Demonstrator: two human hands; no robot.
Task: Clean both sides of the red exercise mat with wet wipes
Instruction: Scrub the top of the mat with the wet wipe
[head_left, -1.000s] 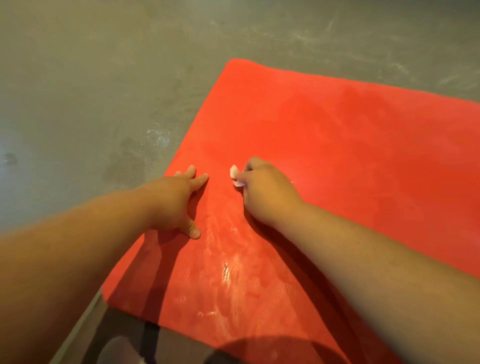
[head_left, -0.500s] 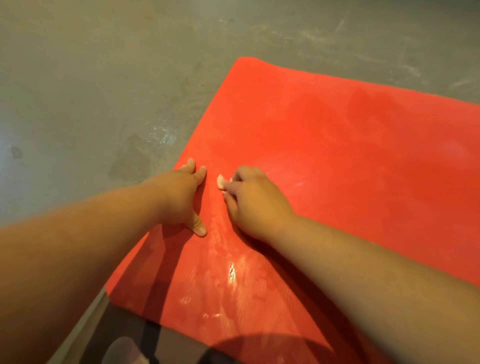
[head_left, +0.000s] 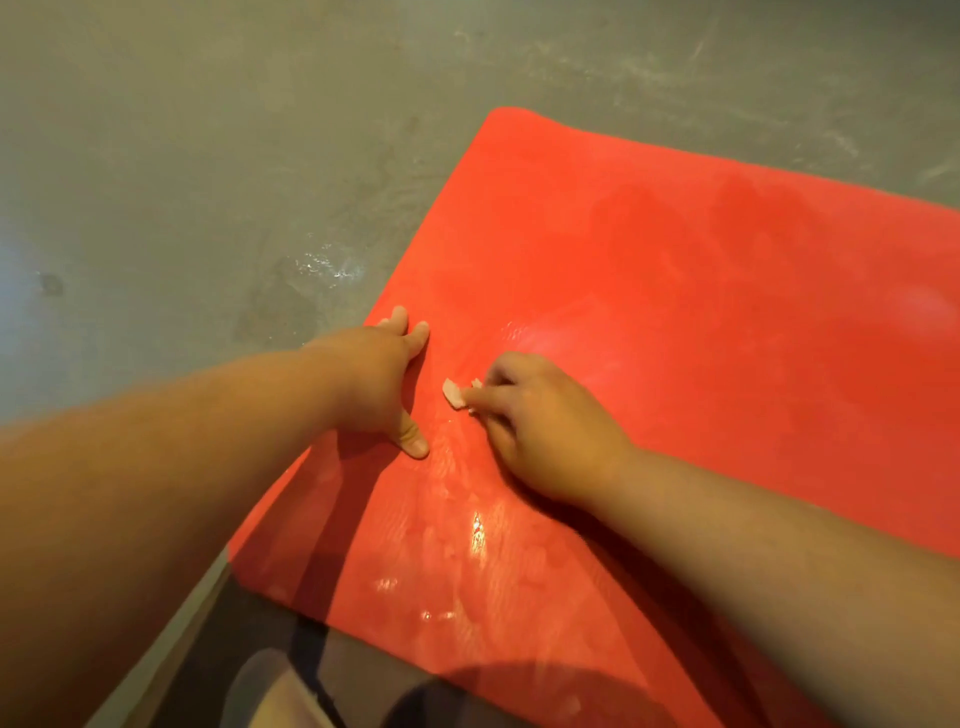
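The red exercise mat (head_left: 675, 291) lies flat on the grey floor, its near part glistening wet. My left hand (head_left: 379, 384) presses flat on the mat's left edge, fingers straight and thumb spread. Just to its right, my right hand (head_left: 540, 426) holds a small crumpled white wet wipe (head_left: 454, 393) against the mat; only a bit of the wipe sticks out from under the curled fingers.
Grey concrete floor (head_left: 208, 156) surrounds the mat, with a damp patch (head_left: 291, 306) just beyond the mat's left edge. My legs and a dark shadow show at the bottom edge, near the mat's front edge.
My right hand slid the wipe left toward my left hand, then pulled back a little toward me. My left hand stayed pressed on the mat's edge.
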